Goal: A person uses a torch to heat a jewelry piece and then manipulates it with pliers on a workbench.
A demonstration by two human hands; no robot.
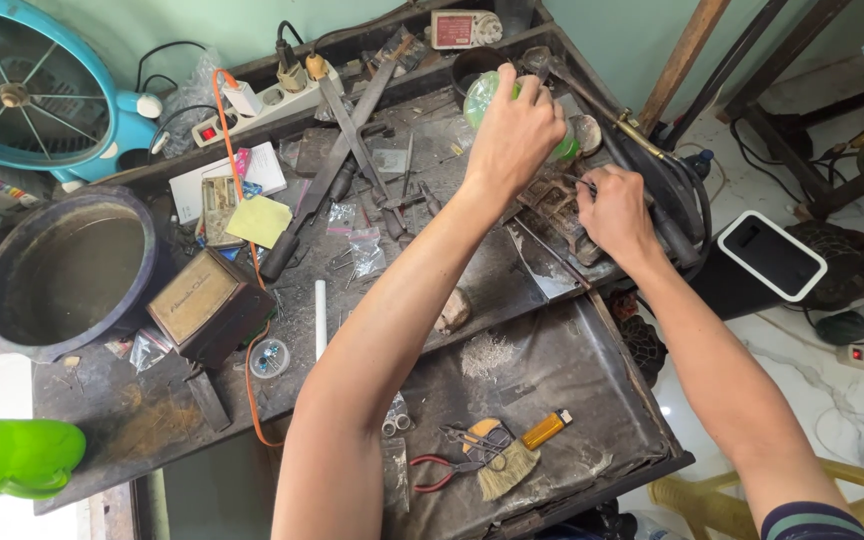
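My left hand (512,135) reaches to the far side of a dark, worn workbench (152,420) and is closed over the top of a green plastic bottle (480,95). Beside it, my right hand (614,212) pinches a thin metal tool (578,183) whose tip rests on a dark, rough block (557,205) set on the bench. Both forearms stretch up from the lower edge of the view. What lies under the right palm is hidden.
An open drawer (592,385) holds red-handled pliers (437,470), a small brush (507,468) and a yellow lighter (544,430). Large files (337,150), a power strip (272,100), a dark bowl (62,270), a wooden box (197,300), a blue fan (22,90) and small plastic bags surround the hands.
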